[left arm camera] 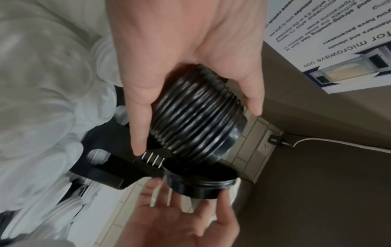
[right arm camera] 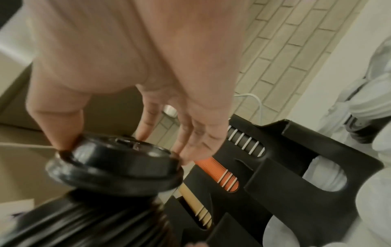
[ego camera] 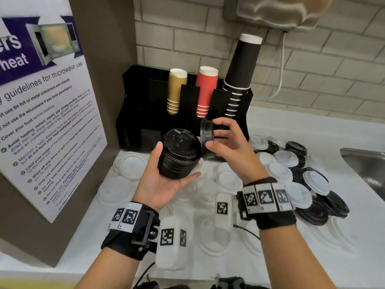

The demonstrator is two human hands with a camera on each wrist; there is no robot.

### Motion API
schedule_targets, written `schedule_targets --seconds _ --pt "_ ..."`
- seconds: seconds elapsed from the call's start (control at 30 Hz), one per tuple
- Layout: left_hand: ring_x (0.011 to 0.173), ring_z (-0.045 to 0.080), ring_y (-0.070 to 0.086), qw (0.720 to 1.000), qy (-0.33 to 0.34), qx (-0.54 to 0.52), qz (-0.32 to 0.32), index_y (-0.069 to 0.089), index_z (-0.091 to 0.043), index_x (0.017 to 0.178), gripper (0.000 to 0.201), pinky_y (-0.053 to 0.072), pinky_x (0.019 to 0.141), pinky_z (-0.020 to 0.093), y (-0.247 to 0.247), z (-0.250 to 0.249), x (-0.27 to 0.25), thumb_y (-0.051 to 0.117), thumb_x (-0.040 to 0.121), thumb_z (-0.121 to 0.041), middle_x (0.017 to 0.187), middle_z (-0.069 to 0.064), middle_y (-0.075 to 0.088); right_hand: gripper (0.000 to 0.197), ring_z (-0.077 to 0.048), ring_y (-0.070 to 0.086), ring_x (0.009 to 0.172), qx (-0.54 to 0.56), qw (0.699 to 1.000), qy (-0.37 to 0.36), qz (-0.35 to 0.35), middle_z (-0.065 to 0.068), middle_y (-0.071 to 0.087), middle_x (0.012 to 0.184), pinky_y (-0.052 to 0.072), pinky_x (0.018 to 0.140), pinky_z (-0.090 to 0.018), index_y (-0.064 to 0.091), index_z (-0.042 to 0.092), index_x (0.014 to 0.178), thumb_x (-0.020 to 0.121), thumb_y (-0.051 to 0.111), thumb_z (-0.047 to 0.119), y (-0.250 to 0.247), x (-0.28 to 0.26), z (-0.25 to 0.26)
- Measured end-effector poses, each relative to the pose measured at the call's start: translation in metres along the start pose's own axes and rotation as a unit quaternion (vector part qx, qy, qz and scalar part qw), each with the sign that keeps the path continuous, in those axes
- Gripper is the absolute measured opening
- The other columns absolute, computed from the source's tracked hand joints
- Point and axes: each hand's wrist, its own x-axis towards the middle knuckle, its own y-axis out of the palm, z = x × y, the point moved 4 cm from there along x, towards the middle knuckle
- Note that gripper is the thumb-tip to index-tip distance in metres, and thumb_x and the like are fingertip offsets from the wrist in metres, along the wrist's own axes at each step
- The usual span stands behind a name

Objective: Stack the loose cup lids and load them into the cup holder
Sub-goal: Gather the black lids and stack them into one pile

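Note:
My left hand cradles a stack of several black lids, thumb on one side and fingers under the other; the ribbed stack fills the left wrist view. Just to its right, my right hand pinches a single black lid held on edge by its rim, shown as the single lid right above the stack. The black cup holder stands behind against the brick wall, with gold, red and black cups in its upper slots.
Loose white lids cover the white counter under and around my hands. A mixed heap of black and white lids lies to the right. A steel sink is at the far right; a microwave poster stands on the left.

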Motion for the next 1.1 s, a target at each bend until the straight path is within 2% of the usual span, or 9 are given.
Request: schedule_targets --seconds 0.07,0.13,0.23,0.37,0.57,0.83,0.93,1.0,1.1 --pt "0.122 0.039 0.057 1.0 0.001 0.005 0.011 0.066 -0.012 0.123 0.068 0.053 0.091 0.052 0.002 0.004 0.0 0.063 0.074 -0.059 0.132 0.021 0.059 0.047 -0.007 0.061 0.098 -0.013 0.999 -0.041 0.016 0.012 0.063 0.101 0.053 0.082 -0.027 0.056 0.032 0.116 0.074 0.073 0.021 0.008 -0.01 0.006" --pt "0.12 0.036 0.059 1.0 0.002 0.016 0.014 0.071 -0.015 0.117 0.06 0.053 0.093 0.05 0.005 0.007 0.0 0.06 0.077 -0.058 0.13 0.018 0.061 0.046 -0.008 0.058 0.099 -0.056 0.996 -0.059 0.028 0.007 0.061 0.106 0.048 0.082 -0.023 0.057 0.028 0.118 0.076 0.075 0.019 0.015 -0.016 0.007" --pt "0.117 0.031 0.062 1.0 -0.005 0.02 0.005 0.073 -0.016 0.113 0.051 0.055 0.089 0.046 0.006 0.013 -0.002 0.061 0.08 -0.053 0.128 0.017 0.063 0.045 -0.007 0.056 0.102 -0.094 0.993 -0.064 0.029 0.001 0.057 0.113 0.047 0.088 -0.025 0.061 0.028 0.118 0.076 0.074 0.018 0.019 -0.019 0.008" --pt "0.114 0.029 0.064 1.0 -0.007 0.024 -0.012 0.074 -0.017 0.109 0.044 0.056 0.088 0.045 0.007 0.019 -0.004 0.06 0.082 -0.05 0.124 0.015 0.066 0.047 -0.008 0.054 0.105 -0.149 0.986 -0.066 0.042 0.009 0.056 0.111 0.048 0.095 -0.033 0.061 0.035 0.117 0.074 0.074 0.021 0.021 -0.02 0.014" --pt "0.114 0.026 0.064 1.0 -0.007 0.02 -0.014 0.075 -0.018 0.109 0.046 0.055 0.088 0.042 0.008 0.022 -0.008 0.056 0.086 -0.053 0.123 0.013 0.067 0.051 -0.016 0.051 0.112 -0.168 0.983 -0.068 0.042 0.004 0.053 0.114 0.047 0.097 -0.041 0.061 0.036 0.116 0.071 0.077 0.021 0.026 -0.027 0.015" --pt "0.117 0.028 0.062 1.0 -0.002 0.011 0.004 0.073 -0.018 0.112 0.052 0.055 0.09 0.045 0.012 0.028 -0.007 0.059 0.082 -0.057 0.126 0.014 0.065 0.048 -0.017 0.047 0.118 -0.187 0.979 -0.071 0.044 0.007 0.051 0.117 0.046 0.098 -0.038 0.063 0.033 0.115 0.071 0.081 0.026 0.025 -0.029 0.013" --pt "0.118 0.033 0.061 1.0 0.003 0.021 0.006 0.073 -0.018 0.112 0.048 0.056 0.087 0.048 0.011 0.031 -0.005 0.061 0.08 -0.052 0.127 0.017 0.064 0.05 -0.01 0.047 0.119 -0.192 0.976 -0.089 0.058 0.011 0.053 0.119 0.043 0.098 -0.023 0.06 0.034 0.12 0.074 0.079 0.035 0.018 -0.03 0.016" --pt "0.117 0.039 0.061 1.0 -0.003 0.021 0.001 0.075 -0.019 0.11 0.047 0.054 0.088 0.052 0.011 0.033 -0.003 0.057 0.082 -0.052 0.126 0.019 0.064 0.043 0.001 0.049 0.112 -0.18 0.98 -0.086 0.022 0.015 0.055 0.117 0.04 0.088 -0.009 0.058 0.036 0.12 0.081 0.073 0.036 -0.003 -0.03 0.017" --pt "0.118 0.042 0.059 1.0 -0.005 -0.02 -0.003 0.068 -0.016 0.121 0.058 0.05 0.089 0.054 0.012 0.029 -0.001 0.066 0.075 -0.051 0.129 0.02 0.061 0.025 -0.006 0.056 0.099 -0.199 0.98 0.007 0.003 0.008 0.06 0.11 0.042 0.08 -0.009 0.06 0.033 0.114 0.09 0.064 0.028 -0.048 -0.031 0.007"
